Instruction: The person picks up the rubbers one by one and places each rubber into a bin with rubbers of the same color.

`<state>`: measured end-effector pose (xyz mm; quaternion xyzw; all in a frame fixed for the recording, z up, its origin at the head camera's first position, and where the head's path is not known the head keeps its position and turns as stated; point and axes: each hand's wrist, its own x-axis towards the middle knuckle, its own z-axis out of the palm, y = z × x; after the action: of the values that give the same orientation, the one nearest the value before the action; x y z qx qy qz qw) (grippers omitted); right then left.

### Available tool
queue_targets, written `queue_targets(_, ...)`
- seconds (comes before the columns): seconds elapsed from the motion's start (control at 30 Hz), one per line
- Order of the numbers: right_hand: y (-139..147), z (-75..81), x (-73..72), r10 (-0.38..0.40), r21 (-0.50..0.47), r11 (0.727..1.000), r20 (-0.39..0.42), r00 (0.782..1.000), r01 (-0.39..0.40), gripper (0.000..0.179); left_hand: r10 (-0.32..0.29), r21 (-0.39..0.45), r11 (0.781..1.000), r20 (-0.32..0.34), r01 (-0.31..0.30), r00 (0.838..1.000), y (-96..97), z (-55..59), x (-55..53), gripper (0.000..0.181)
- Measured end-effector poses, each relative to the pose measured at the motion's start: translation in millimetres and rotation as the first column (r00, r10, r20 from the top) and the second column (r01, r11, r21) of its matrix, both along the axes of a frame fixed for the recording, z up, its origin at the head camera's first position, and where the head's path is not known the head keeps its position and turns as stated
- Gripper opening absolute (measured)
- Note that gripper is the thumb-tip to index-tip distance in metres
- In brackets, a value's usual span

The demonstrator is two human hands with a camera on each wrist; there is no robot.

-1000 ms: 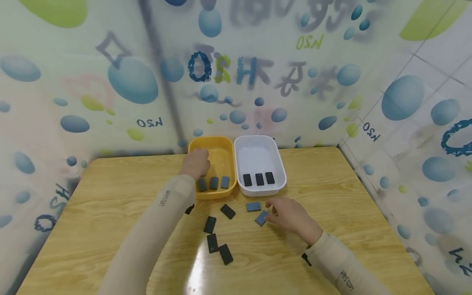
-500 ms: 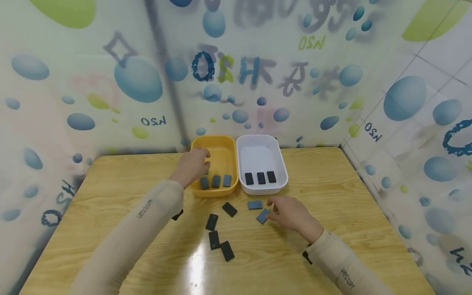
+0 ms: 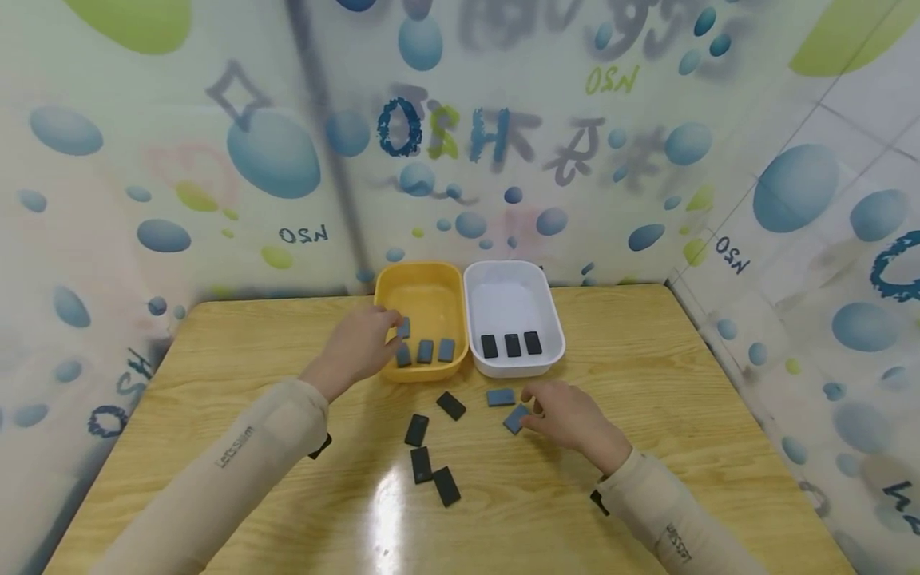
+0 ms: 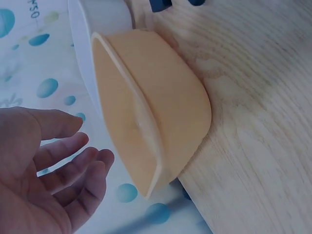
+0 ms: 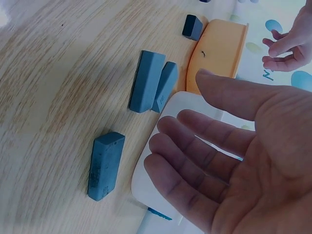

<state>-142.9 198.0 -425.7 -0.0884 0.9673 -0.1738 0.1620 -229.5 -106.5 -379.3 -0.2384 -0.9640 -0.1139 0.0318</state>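
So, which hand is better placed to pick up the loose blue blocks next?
Probably the right hand: it is right beside the loose blue blocks, and its wrist view shows it empty. The left hand is also empty but farther off, at the yellow tray.

Left wrist view: left hand (image 4: 44,187) cropped by left edge, white tray (image 4: 108,15) by top.

wood-grain table (image 3: 618,335), glare streak (image 3: 386,515) on it; behind, pale backdrop (image 3: 362,64) with blue and green blobs (image 3: 273,153), lettering (image 3: 490,134).
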Motion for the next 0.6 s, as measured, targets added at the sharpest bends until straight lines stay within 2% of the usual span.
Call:
queue_targets(0.13, -3.6, -0.6, -0.5, -0.009, -0.009, 1.000, 0.016, 1.000, 0.009, 0.033, -0.023, -0.029, 0.999, 0.035, 0.024, 0.999, 4.3, 0.8, 9.9, 0.024)
queue_targets(0.3, -7.3, -1.2, 0.3, -0.006, -0.013, 1.000, 0.016, 1.000, 0.006, 0.032, -0.064, -0.022, 0.998, 0.029, 0.064, 0.998, 10.0, -1.3, 21.8, 0.024)
queue_targets(0.6, -12.6, -1.5, 5.1, 0.019, -0.026, 0.999, -0.013, 1.000, -0.019, 0.031, -0.091, 0.068, 0.994, 0.027, 0.089, 0.995, 7.0, -10.3, 42.7, 0.021)
